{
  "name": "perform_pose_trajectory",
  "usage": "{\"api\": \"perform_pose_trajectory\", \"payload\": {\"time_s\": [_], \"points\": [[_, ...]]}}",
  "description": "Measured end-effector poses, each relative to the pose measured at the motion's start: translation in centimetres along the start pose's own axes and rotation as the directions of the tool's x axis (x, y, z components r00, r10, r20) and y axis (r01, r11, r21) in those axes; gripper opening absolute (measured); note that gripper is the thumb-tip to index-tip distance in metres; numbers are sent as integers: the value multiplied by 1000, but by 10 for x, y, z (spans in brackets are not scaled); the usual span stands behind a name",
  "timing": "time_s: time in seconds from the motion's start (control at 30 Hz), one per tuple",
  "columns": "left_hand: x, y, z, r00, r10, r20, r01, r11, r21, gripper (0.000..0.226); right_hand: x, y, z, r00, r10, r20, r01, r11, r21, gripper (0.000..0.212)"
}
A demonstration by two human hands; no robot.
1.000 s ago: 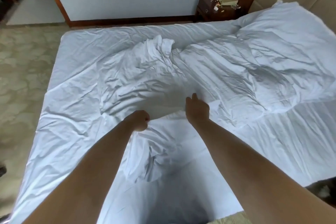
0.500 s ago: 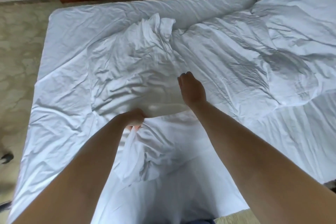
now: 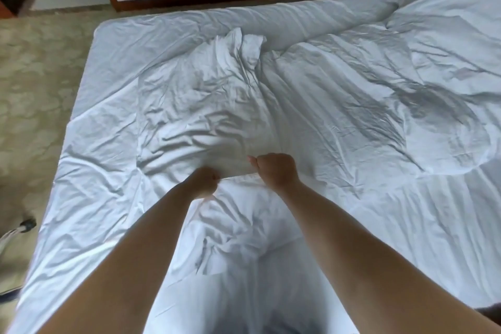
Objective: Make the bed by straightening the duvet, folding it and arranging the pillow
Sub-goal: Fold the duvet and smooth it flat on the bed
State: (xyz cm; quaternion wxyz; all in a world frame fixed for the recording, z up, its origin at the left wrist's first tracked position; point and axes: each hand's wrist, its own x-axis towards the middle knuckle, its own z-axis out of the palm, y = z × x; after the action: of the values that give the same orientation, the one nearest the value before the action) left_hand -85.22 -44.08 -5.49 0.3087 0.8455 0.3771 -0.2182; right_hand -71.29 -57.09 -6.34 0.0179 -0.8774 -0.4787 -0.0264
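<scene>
1. The duvet (image 3: 339,106) lies rumpled across the middle and right of the bed (image 3: 89,144), its near edge running left to right just beyond both wrists.
2. It looks soft, limp and light, so it should drape and slide easily; best taken along that near hem, hands spread apart.
3. Left hand (image 3: 204,182) has its fingers curled, pinching the hem; loose cloth bunches just below it.
4. Right hand (image 3: 275,171) is fisted on the same edge, thumb out to the left, fabric gripped beneath.
5. Both grips sit close together, near the bed's centre.
</scene>
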Motion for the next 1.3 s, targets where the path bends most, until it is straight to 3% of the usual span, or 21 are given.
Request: {"api": "perform_pose_trajectory", "payload": {"time_s": [0.1, 0.27, 0.4, 0.43, 0.5, 0.57, 0.8, 0.93, 1.07, 1.23, 1.3], "points": [[-3, 2, -3, 998, 23, -54, -23, 1000, -2, 39, 30, 3, -12, 984, 73, -160, -68, 997, 35, 58], [-6, -2, -5, 996, -32, -87, 25, 996, -83, 30, 63, -25, -38, 918, -124, -376, 170, 981, 91, 44], [-3, -26, 8, 983, -122, -138, 112, 990, -83, 30, 52, -34, -6, 944, -63, -324, 104, 988, 112, 36], [-4, -32, 13, 980, -145, -134, 137, 988, -67, 30, 39, -33, 11, 975, -18, -224, 42, 994, 105, 33], [-8, -41, 24, 978, -174, -116, 169, 984, -55, 30, 13, -33, 40, 992, 49, 112, -60, 993, 98, 37], [-13, -47, 33, 978, -177, -111, 169, 982, -80, 29, -3, -34, 55, 970, 60, 237, -97, 984, 150, 47], [-30, -77, 38, 980, -151, -129, 125, 974, -187, 27, -17, -72, 37, 989, -129, 67, 89, 904, 418, 31], [-49, -99, 39, 990, -127, -64, 117, 982, -149, 36, -37, -93, 27, 981, -186, 61, 160, 941, 298, 28], [-62, -121, 38, 987, -134, 92, 158, 919, -362, 25, -52, -113, 23, 971, -232, 51, 221, 961, 168, 22], [-72, -138, 35, 966, -55, 252, 155, 904, -399, 8, -61, -162, 20, 969, -220, 109, 212, 974, 82, 20], [-73, -147, 41, 941, 0, 339, 142, 908, -395, 24, -65, -176, 25, 965, -203, 168, 203, 979, 14, 21]]}}
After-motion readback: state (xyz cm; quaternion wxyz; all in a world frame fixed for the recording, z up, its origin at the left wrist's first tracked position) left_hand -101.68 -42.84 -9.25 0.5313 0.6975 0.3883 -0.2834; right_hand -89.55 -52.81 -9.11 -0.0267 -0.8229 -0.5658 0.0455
